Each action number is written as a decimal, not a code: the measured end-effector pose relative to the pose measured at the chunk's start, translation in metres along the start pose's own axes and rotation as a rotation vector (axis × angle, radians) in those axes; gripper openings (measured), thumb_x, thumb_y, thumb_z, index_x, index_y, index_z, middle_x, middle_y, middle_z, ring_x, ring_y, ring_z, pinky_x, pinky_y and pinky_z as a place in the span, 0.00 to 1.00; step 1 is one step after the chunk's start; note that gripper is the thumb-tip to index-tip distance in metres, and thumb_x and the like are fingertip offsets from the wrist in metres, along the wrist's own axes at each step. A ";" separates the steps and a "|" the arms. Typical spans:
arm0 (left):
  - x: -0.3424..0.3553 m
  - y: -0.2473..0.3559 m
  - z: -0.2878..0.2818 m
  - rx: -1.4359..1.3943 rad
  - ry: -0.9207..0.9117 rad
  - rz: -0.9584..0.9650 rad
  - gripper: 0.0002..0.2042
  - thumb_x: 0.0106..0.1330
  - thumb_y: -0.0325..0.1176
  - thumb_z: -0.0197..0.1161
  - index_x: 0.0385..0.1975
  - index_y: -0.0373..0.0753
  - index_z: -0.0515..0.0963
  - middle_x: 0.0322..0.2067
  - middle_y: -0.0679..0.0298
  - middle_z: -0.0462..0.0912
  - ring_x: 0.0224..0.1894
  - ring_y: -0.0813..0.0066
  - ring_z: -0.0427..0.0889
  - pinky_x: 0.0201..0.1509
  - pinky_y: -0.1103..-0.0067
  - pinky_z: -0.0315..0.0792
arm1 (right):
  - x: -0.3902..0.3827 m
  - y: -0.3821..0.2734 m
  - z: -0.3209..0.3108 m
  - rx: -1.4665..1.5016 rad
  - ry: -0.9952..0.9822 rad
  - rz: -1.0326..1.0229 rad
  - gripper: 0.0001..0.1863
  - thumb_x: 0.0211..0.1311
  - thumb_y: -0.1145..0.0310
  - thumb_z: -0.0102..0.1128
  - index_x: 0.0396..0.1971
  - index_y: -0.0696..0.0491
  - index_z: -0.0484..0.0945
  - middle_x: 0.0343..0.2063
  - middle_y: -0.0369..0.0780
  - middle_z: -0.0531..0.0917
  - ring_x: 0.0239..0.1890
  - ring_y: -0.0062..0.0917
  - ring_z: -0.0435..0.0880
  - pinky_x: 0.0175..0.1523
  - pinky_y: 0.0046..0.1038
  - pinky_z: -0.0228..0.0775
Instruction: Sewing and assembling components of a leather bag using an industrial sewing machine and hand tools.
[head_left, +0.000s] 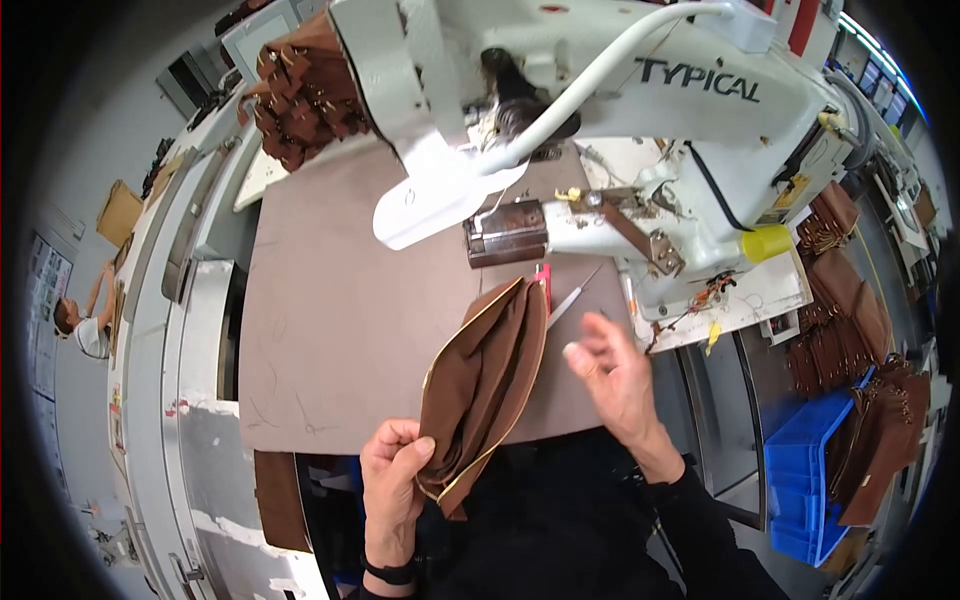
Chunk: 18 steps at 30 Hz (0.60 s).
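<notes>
Fingers (425,449) of the left hand (391,482) pinch the near-left edge of a brown gold-edged fabric pouch (484,385), slanting lengthwise toward far right over the tabletop (325,320); the right hand (622,392), empty, loosely parted, hovers farther right.

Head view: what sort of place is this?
Probably a sewing workshop: a large white sewing machine, a heap of brown pieces and a yellow-edged brown piece in the left hand.

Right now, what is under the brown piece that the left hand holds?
The tabletop, dark clothing and a red item show along the edges of the brown piece; whatever lies directly beneath is covered.
</notes>
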<state>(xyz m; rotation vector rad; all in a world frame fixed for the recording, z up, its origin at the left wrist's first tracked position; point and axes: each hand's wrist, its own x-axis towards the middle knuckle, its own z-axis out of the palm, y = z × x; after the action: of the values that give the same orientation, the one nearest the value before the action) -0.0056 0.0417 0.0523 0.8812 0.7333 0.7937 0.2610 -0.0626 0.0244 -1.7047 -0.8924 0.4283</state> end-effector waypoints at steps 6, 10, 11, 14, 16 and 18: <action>-0.012 0.007 0.002 -0.072 -0.041 0.016 0.06 0.65 0.22 0.64 0.39 0.28 0.76 0.36 0.53 0.86 0.33 0.74 0.87 0.42 0.78 0.84 | 0.006 -0.025 0.033 0.431 -0.226 0.117 0.35 0.68 0.51 0.67 0.61 0.65 0.70 0.43 0.48 0.85 0.42 0.21 0.83 0.47 0.26 0.78; -0.016 0.007 0.002 -0.083 -0.026 0.038 0.06 0.65 0.21 0.63 0.39 0.28 0.76 0.36 0.52 0.86 0.34 0.74 0.87 0.42 0.77 0.84 | 0.006 -0.033 0.033 0.390 -0.286 0.163 0.20 0.72 0.63 0.63 0.53 0.64 0.75 0.29 0.36 0.81 0.32 0.13 0.76 0.37 0.24 0.73; -0.018 0.006 0.001 -0.093 -0.021 0.037 0.06 0.65 0.22 0.63 0.39 0.28 0.76 0.36 0.51 0.86 0.35 0.73 0.87 0.43 0.77 0.84 | 0.006 -0.034 0.033 0.376 -0.288 0.147 0.20 0.72 0.63 0.63 0.53 0.64 0.75 0.29 0.36 0.81 0.32 0.13 0.76 0.37 0.24 0.73; -0.022 -0.001 -0.002 0.090 0.049 0.057 0.07 0.65 0.22 0.64 0.40 0.30 0.77 0.35 0.59 0.85 0.33 0.80 0.83 0.40 0.82 0.79 | 0.005 -0.032 0.034 0.366 -0.305 0.087 0.15 0.72 0.68 0.59 0.52 0.61 0.77 0.23 0.29 0.74 0.27 0.10 0.68 0.30 0.21 0.63; -0.030 -0.008 -0.005 0.243 0.060 0.045 0.06 0.66 0.23 0.65 0.40 0.32 0.77 0.33 0.65 0.83 0.32 0.85 0.79 0.38 0.85 0.74 | 0.002 -0.027 0.036 0.354 -0.318 0.118 0.14 0.73 0.70 0.57 0.53 0.61 0.77 0.24 0.27 0.74 0.27 0.08 0.66 0.30 0.19 0.60; -0.030 -0.016 -0.007 0.251 0.074 0.012 0.06 0.66 0.23 0.66 0.40 0.33 0.78 0.32 0.68 0.82 0.32 0.87 0.77 0.37 0.87 0.72 | -0.001 -0.021 0.041 0.538 -0.317 0.111 0.15 0.74 0.71 0.55 0.55 0.62 0.76 0.27 0.27 0.76 0.29 0.07 0.67 0.33 0.17 0.61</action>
<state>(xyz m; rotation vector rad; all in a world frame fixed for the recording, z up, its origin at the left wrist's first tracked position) -0.0218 0.0127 0.0415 1.0868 0.9074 0.7580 0.2251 -0.0336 0.0309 -1.2085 -0.8134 0.9425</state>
